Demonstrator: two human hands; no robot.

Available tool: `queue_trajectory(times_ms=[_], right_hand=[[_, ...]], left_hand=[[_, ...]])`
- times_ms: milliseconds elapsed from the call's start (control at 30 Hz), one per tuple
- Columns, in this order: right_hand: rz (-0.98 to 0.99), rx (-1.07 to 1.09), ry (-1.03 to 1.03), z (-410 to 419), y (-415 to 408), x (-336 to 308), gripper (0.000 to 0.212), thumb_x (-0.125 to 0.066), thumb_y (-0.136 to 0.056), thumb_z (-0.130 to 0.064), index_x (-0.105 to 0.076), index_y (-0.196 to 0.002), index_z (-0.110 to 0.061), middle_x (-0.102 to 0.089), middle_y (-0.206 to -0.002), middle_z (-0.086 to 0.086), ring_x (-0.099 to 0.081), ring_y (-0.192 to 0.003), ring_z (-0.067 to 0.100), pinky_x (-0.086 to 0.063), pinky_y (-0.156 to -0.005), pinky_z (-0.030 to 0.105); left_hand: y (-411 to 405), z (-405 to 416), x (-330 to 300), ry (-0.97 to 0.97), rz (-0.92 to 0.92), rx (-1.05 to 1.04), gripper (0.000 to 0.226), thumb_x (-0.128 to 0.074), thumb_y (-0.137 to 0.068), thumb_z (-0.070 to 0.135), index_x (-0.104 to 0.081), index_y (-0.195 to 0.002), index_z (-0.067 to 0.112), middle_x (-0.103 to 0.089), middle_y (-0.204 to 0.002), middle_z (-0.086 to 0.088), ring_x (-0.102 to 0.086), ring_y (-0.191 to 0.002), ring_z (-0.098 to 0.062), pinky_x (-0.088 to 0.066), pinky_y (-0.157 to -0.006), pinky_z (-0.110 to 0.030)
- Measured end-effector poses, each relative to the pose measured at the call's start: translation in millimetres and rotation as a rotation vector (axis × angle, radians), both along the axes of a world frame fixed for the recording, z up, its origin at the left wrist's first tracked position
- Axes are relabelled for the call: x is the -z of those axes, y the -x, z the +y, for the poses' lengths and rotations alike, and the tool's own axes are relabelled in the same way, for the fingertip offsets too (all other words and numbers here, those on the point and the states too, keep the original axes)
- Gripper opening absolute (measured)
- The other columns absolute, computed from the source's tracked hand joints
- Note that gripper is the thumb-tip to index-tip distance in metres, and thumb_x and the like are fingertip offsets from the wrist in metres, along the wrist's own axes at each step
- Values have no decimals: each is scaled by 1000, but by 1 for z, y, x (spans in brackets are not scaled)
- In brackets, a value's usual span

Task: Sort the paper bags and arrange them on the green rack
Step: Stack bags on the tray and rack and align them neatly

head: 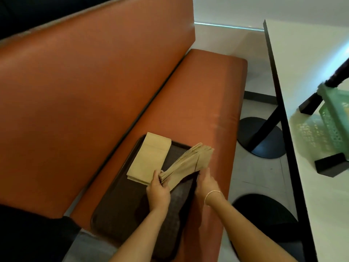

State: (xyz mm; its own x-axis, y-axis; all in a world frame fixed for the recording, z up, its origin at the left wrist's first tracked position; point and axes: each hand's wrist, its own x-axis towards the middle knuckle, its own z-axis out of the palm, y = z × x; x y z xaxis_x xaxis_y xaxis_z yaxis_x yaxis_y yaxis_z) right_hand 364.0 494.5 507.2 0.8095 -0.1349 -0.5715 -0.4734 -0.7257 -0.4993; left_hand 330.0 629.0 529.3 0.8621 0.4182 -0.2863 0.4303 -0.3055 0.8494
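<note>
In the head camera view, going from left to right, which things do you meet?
Orange bench backrest → flat stack of paper bags on the dark tray → fanned bundle of bags held between both hands → black table base → white table → green rack.

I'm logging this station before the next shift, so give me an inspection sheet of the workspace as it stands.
Surface: dark tray on an orange bench seat.
Job's things: flat stack of paper bags on the tray; a fanned bundle of bags held above it; green rack on the white table.
Clutter: nothing seen.
Grips: left hand grips the bundle's end; right hand touches its edge.
Cables: nothing seen.
Surroundings: black table bases on the floor.
</note>
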Motion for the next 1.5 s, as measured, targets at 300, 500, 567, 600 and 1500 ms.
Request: queue_trajectory(times_ms=[300,500,567,600,1500], right_hand=[[-363,286,-380,-65,13,-116,91,-80,-62,0,-37,-141,-13,-56,-126,4,-52,-120,29,-46,-100,41],[-450,173,-537,-117,67,-186,55,-80,-67,-12,-59,-118,-10,-65,-107,-1,-61,-106,18,-52,-90,28],[-483,133,-480,-139,91,-205,46,-73,-76,-5,-60,-118,-19,-65,-110,-1,-60,-106,15,-51,-94,36],[-493,140,-458,-153,102,-211,44,-72,-77,-3,-61,-115,-22,-64,-109,-3,-59,-104,14,-50,-93,34],[-257,374,-219,-420,212,-210,58,-79,-71,-28,-53,-121,-15,-60,-112,3,-57,-102,22,-50,-90,33]], left_hand=[[3,33,-114,-77,-205,431,14,-65,-86,11,-56,-87,22,-64,-81,6,-58,-76,0,-46,-64,-13],[9,3,-188,-14,-256,647,17,-66,-85,9,-53,-81,20,-59,-79,7,-53,-78,-4,-41,-67,-15],[15,-19,-201,11,-284,713,21,-68,-83,9,-54,-79,23,-60,-80,8,-55,-82,-6,-42,-74,-18],[19,-33,-206,24,-289,747,21,-69,-83,9,-55,-79,23,-61,-80,9,-55,-82,-3,-43,-75,-17],[97,-320,-167,158,31,786,43,-67,-83,8,-48,-117,27,-62,-116,-3,-57,-110,-23,-45,-99,-45]])
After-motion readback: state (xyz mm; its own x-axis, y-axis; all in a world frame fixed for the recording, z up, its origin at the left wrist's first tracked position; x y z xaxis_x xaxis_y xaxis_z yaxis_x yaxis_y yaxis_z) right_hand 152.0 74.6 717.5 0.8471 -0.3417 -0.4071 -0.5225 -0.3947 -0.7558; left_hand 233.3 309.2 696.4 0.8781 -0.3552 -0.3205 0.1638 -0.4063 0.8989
